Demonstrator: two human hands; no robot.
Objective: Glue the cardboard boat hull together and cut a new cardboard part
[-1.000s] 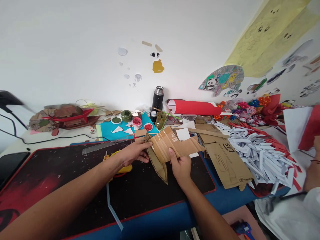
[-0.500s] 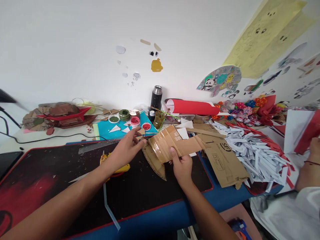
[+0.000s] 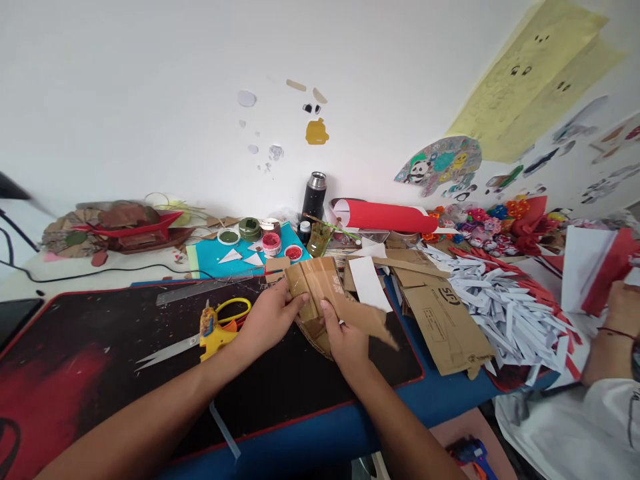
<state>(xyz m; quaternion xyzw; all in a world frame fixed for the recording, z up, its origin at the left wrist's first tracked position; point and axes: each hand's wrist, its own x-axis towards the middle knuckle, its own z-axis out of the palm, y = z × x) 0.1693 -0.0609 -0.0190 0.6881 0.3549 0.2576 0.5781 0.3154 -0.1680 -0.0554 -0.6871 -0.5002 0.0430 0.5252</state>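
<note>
Between my two hands is a strip of brown cardboard [image 3: 327, 277] with shiny tape on it and a torn right end. My left hand [image 3: 273, 308] grips its left side, thumb on top. My right hand [image 3: 346, 340] pinches its lower edge near the middle. Under it on the dark mat lies a curved cardboard piece [image 3: 319, 337], mostly covered. Left of my left hand are yellow-handled scissors [image 3: 173, 351] and a yellow glue gun [image 3: 213, 333], partly behind my forearm.
Paint pots [image 3: 271, 243] and white paper triangles rest on blue paper [image 3: 210, 257] at the back. A black flask [image 3: 314, 197] stands by the wall. To the right are flattened cardboard [image 3: 447, 327], piled white paper strips [image 3: 515, 320] and another person's hand [image 3: 623, 310] beside red-and-white paper.
My left hand has come down and taken hold of the cardboard's left side. The strip has turned, its torn end now lower. The scissors and glue gun show more.
</note>
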